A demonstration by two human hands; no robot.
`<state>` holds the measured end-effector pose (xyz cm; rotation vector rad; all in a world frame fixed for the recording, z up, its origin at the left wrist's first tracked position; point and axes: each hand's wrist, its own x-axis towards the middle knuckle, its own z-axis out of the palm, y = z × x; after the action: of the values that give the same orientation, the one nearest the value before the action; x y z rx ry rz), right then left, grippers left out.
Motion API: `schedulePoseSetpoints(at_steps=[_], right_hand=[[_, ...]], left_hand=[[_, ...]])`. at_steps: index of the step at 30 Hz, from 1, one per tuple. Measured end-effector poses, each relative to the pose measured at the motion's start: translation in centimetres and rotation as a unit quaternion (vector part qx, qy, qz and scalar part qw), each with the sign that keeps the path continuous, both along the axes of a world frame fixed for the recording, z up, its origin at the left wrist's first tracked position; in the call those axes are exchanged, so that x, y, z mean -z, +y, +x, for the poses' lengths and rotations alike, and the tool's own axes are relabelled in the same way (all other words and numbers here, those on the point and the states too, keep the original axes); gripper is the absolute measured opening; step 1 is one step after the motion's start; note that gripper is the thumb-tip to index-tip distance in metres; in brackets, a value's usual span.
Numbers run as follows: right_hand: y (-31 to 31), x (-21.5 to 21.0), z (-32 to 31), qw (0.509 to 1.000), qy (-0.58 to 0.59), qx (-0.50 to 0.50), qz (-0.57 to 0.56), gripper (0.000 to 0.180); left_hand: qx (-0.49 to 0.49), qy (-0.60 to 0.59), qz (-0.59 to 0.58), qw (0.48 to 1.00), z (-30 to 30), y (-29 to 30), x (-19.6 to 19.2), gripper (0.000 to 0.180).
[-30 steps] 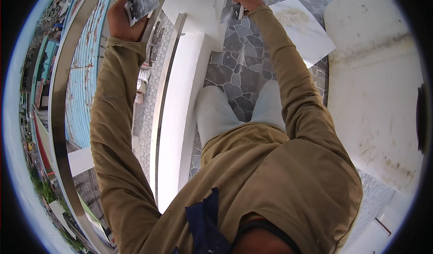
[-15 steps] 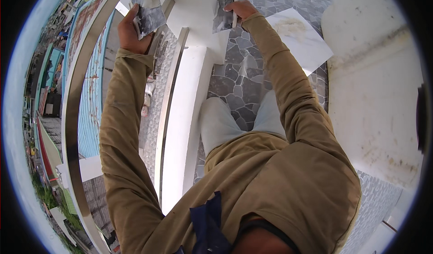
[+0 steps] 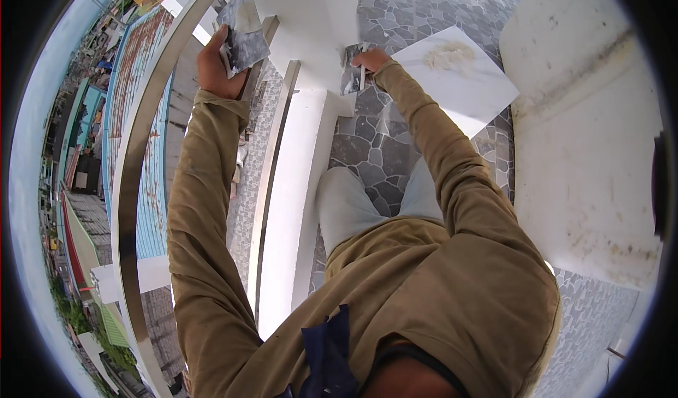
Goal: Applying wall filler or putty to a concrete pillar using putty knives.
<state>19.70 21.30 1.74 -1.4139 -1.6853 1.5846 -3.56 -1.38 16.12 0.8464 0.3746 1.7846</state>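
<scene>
Mottled grey tile piece [image 3: 244, 34], left hand [image 3: 214, 69] fingers gripping it, right hand [image 3: 370, 60] fingers pinching smaller grey piece [image 3: 352, 73].

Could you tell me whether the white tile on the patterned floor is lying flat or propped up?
Lying flat: the white tile rests face up on the patterned floor, its whole top visible, with a brownish smudge near the middle.

Bright, even daylight, soft shadows, glare on white surfaces, strong fisheye bending, black corners.

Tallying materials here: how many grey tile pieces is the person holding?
2: one grey tile piece in the left hand by the railing, another under the right hand. Others may be hidden.
</scene>
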Motion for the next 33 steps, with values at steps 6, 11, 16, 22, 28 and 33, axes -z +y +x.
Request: schedulePoseSetpoints(at_steps=[6, 11, 16, 22, 28, 33], right_hand=[[-1.7, -7.9, -2.5, 0.997, 0.040, -0.036, 0.057, 0.022], [-5.1, -13.5, 2.2, 0.972, 0.096, -0.018, 0.214, 0.024], [-14.0, -17.9, 3.9, 0.809, -0.006, -0.116, 0.577, 0.022], [-17.4, -18.5, 1.7, 0.620, -0.102, -0.141, 0.765, 0.036], [-15.8, -16.8, 1.2, 0.625, -0.077, -0.196, 0.752, 0.039], [-14.1, -15.6, 3.4, 0.951, 0.127, -0.138, 0.244, 0.004]], left_hand=[[-0.120, 0.167, -0.087, 0.975, -1.8, 0.6, 0.1, 0.034], [-0.070, 0.102, -0.131, 0.984, -1.5, 0.9, 0.3, 0.028], [-0.106, 0.212, -0.167, 0.957, 0.1, 0.5, -0.8, 0.025], [-0.104, 0.269, -0.182, 0.940, 0.2, 1.3, -0.5, 0.028], [-0.078, 0.273, -0.163, 0.945, -0.2, 1.4, -0.4, 0.027], [-0.116, 0.206, -0.178, 0.955, -0.8, 1.3, -0.5, 0.024]])
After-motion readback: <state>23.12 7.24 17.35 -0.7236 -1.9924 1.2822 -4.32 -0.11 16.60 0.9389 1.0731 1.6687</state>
